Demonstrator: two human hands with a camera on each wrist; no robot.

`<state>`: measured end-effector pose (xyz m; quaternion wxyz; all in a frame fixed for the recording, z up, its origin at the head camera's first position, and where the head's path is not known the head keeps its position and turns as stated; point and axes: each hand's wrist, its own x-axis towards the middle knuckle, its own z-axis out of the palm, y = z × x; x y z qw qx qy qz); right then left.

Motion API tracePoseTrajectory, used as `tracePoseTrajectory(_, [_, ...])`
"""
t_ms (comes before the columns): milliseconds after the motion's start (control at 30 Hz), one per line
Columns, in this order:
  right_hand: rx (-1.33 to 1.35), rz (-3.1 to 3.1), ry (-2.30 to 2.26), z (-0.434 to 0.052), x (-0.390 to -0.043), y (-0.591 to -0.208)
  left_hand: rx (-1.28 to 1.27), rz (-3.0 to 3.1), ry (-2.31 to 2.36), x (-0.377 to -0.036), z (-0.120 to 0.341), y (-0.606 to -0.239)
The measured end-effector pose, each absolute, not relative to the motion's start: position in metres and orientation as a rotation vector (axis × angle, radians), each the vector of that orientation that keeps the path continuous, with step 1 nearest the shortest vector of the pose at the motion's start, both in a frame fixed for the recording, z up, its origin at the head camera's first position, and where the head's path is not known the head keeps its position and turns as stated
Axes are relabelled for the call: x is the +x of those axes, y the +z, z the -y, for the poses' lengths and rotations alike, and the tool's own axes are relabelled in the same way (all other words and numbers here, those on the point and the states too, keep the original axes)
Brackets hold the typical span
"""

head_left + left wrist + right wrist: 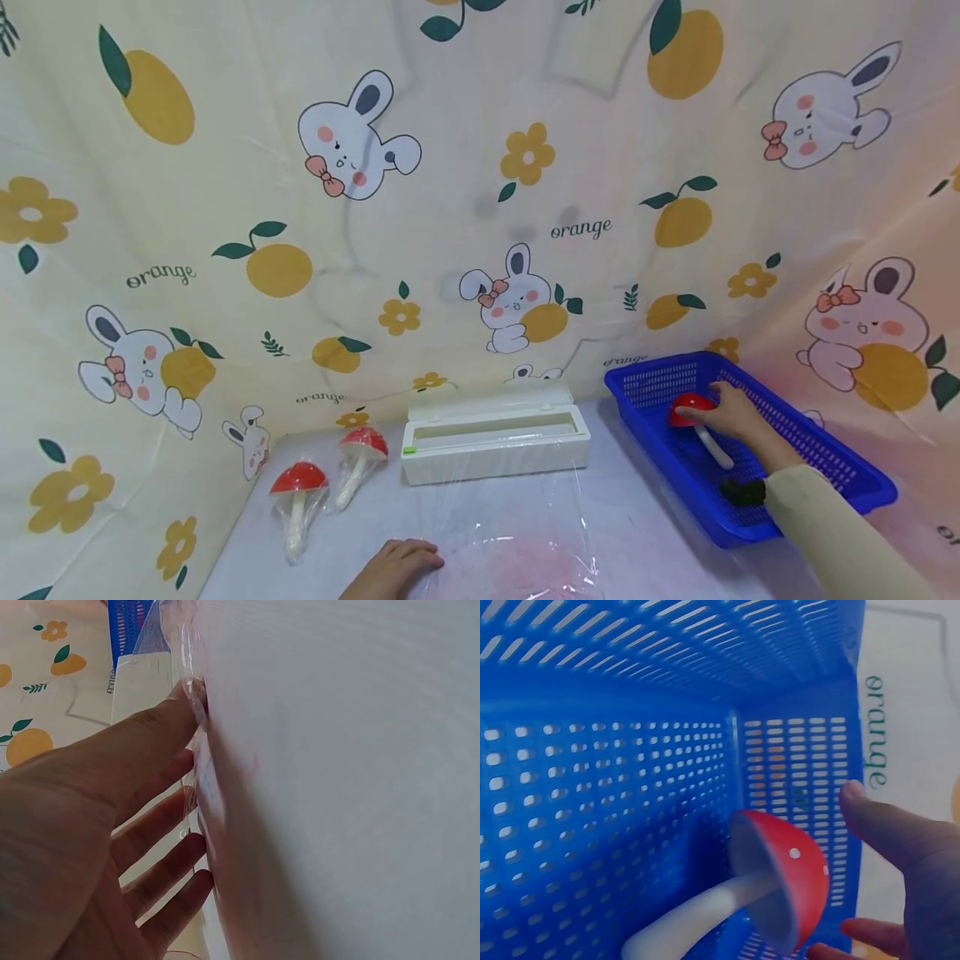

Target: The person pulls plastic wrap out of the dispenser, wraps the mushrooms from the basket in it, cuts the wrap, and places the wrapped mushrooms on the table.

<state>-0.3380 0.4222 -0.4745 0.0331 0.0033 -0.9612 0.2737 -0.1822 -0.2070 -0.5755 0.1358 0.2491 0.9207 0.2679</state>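
Note:
My right hand (738, 417) reaches into a blue plastic basket (855, 483) at the right. Its fingers are spread around the red cap of a toy mushroom (692, 408) with a white stem. In the right wrist view the thumb (877, 817) stands apart from the cap, and other fingertips are near its edge. My left hand (397, 567) rests at the left edge of a sheet of clear cling film (517, 521) on the table. In the left wrist view the thumb (161, 724) touches the film's edge, with the fingers extended.
A white cling film dispenser (495, 462) with its lid raised stands at the back. Two film-wrapped mushrooms (297, 479) lie at the left. A dark green object (742, 492) is by the right wrist in the basket. A patterned cloth (450, 208) rises behind the table.

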Motion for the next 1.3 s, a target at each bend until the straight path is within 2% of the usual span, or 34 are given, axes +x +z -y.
tracePoseTrajectory(200, [-0.035,3.041,0.882,-0.428,-0.339,-0.479,0.804,-2.697,0.756,-0.184,0.209,-0.580])
tracePoseTrajectory(800, [-0.108,3.020,0.866,-0.437,-0.344,-0.484,0.743,-2.705,0.713,-0.178,0.203,-0.565])
tracePoseTrajectory(1300, [-0.104,2.966,0.793,-0.427,-0.337,-0.467,0.725,-2.709,0.713,-0.177,0.201,-0.566])
